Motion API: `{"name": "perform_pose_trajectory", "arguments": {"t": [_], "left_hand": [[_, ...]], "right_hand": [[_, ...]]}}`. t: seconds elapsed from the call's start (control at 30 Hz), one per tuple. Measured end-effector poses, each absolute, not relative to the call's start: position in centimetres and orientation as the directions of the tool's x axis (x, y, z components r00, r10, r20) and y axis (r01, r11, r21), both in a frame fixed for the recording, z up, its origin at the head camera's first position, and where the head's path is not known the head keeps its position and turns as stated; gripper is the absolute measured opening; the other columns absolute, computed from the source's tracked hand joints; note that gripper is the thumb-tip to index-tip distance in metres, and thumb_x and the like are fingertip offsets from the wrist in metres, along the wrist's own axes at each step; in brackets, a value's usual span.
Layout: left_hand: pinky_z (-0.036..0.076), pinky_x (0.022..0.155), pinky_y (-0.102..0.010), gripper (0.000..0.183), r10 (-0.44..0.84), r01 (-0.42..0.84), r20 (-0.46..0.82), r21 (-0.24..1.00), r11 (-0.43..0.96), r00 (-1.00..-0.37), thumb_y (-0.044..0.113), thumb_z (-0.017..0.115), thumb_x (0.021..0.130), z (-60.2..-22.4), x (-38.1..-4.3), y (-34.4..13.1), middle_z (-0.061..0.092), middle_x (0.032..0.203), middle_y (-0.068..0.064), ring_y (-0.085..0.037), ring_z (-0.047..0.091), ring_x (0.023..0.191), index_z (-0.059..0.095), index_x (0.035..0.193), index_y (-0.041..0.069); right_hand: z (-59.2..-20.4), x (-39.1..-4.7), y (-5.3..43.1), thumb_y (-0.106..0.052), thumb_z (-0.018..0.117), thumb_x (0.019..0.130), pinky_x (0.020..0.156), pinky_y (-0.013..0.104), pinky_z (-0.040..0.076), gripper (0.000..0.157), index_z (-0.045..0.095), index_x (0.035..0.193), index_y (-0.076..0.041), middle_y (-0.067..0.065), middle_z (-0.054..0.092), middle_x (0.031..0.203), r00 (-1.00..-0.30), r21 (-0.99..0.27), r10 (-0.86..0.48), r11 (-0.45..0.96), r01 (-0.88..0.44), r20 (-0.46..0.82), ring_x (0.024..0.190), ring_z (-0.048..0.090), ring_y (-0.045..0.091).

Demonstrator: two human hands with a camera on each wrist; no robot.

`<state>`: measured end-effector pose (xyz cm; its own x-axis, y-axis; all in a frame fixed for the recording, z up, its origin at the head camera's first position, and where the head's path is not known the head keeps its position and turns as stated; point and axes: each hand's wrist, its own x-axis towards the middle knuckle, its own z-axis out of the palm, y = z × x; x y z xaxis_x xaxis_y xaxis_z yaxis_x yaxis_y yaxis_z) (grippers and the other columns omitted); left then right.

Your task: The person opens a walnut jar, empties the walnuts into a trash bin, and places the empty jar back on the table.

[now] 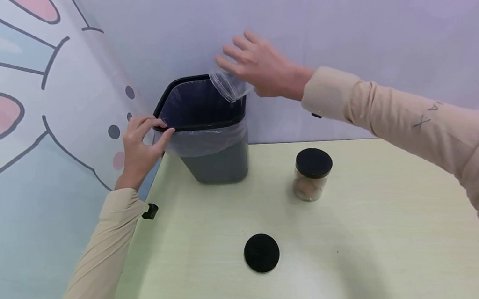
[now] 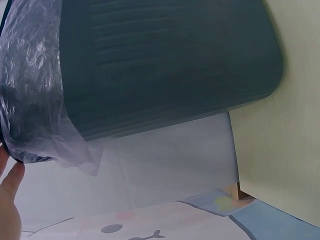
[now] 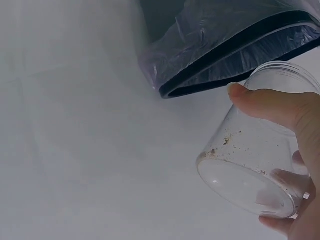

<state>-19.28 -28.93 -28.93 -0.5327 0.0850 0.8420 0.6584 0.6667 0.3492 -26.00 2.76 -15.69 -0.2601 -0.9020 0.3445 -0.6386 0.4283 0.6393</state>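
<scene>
My right hand grips a clear jar without a lid, tipped with its mouth down over the right side of the trash can. In the right wrist view, brown crumbs cling inside the jar near its base. The can is grey with a black rim and a clear liner bag folded over its edge. At the can's near left corner, my left hand pinches the rim between thumb and fingers.
A second jar with a black lid stands on the pale table, holding something brown. A loose black lid lies nearer the front. A wall rises behind the can, and a cartoon-printed wall lies at left.
</scene>
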Motion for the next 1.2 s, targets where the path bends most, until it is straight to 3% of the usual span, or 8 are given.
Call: {"name": "perform_pose_trajectory", "arguments": {"t": [0.2, 0.43, 0.67, 0.93, 1.2], "left_hand": [[0.035, 0.084, -0.036, 0.017, 0.099, 0.657, 0.837, 0.344, 0.671, -0.538, 0.009, 0.079, 0.075, -28.9, -19.4, -29.1, 0.064, 0.097, -0.013, -0.029, 0.051, 0.095, 0.071, 0.087, 0.002], [0.035, 0.084, -0.035, 0.014, 0.075, 0.654, 0.836, 0.366, 0.662, -0.543, 0.009, 0.079, 0.075, -29.1, -19.4, -29.1, 0.064, 0.097, -0.012, -0.028, 0.051, 0.095, 0.071, 0.085, 0.003], [0.035, 0.084, -0.036, 0.015, 0.092, 0.656, 0.841, 0.342, 0.673, -0.533, 0.006, 0.079, 0.075, -29.2, -19.5, -29.2, 0.063, 0.096, -0.014, -0.03, 0.051, 0.095, 0.07, 0.086, 0.001], [0.035, 0.084, -0.039, 0.015, 0.084, 0.66, 0.85, 0.337, 0.671, -0.519, 0.0, 0.078, 0.073, -29.4, -19.5, -29.0, 0.062, 0.095, -0.02, -0.035, 0.051, 0.093, 0.068, 0.084, -0.003], [0.035, 0.085, -0.04, 0.017, 0.098, 0.686, 0.866, 0.313, 0.657, -0.49, 0.001, 0.08, 0.071, -29.4, -19.9, -28.8, 0.063, 0.094, -0.019, -0.034, 0.052, 0.092, 0.069, 0.083, -0.001]], "right_hand": [[-15.2, -25.9, 2.9, -0.003, 0.072, 0.068, 0.09, 0.049, 0.038, 0.073, 0.041, 0.134, 0.004, 0.026, 0.049, 0.121, -0.269, 0.631, -0.892, 0.449, -0.633, 0.364, 0.102, 0.046, 0.042], [-15.0, -26.1, 2.8, 0.004, 0.062, 0.07, 0.092, 0.048, 0.037, 0.065, 0.043, 0.133, 0.004, 0.025, 0.051, 0.12, -0.216, 0.655, -0.897, 0.431, -0.621, 0.385, 0.1, 0.047, 0.041], [-15.0, -25.8, 2.3, -0.001, 0.067, 0.075, 0.102, 0.049, 0.031, 0.07, 0.037, 0.139, 0.0, 0.026, 0.046, 0.129, -0.255, 0.736, -0.922, 0.386, -0.556, 0.291, 0.116, 0.042, 0.043], [-15.8, -25.8, 1.5, -0.006, 0.068, 0.077, 0.102, 0.05, 0.03, 0.069, 0.037, 0.138, -0.002, 0.026, 0.046, 0.128, -0.219, 0.817, -0.955, 0.287, -0.499, 0.202, 0.117, 0.042, 0.044], [-16.7, -25.7, 1.2, -0.012, 0.07, 0.077, 0.103, 0.051, 0.028, 0.072, 0.037, 0.139, -0.002, 0.027, 0.045, 0.129, -0.239, 0.841, -0.957, 0.264, -0.472, 0.166, 0.118, 0.041, 0.045]]}}
